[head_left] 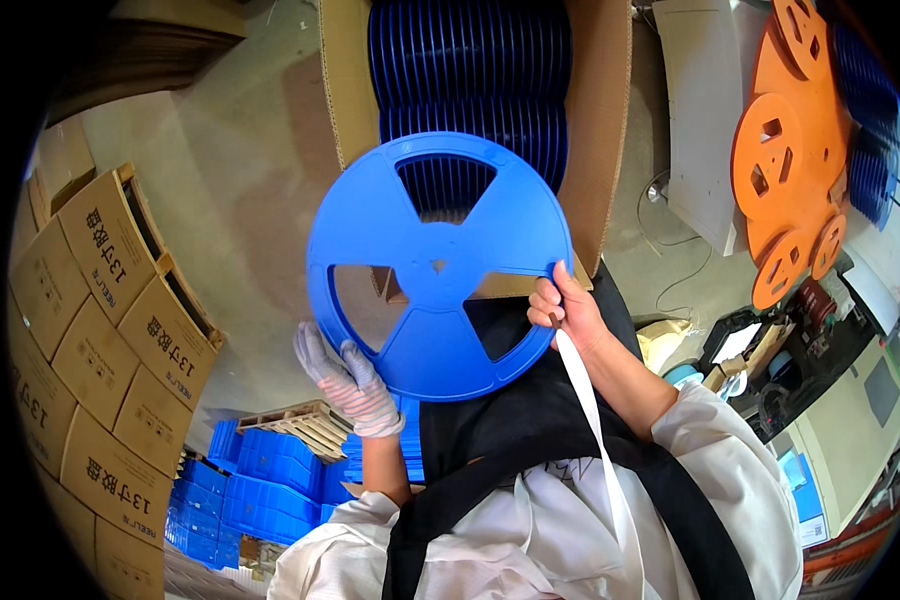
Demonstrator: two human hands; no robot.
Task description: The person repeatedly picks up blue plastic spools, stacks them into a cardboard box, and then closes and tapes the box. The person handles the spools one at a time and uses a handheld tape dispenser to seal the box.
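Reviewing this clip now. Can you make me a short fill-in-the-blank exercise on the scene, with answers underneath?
1. The reel disc between the left hand and right hand is coloured ____.
2. It has ____ large window openings around its hub.
3. The right hand is bare; the striped glove is on the ____ hand.
4. The open box packed with discs is made of brown ____.

Missing words: blue; three; left; cardboard

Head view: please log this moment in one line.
blue reel: near open carton; left hand: gloved, touching reel; right hand: bare, gripping reel
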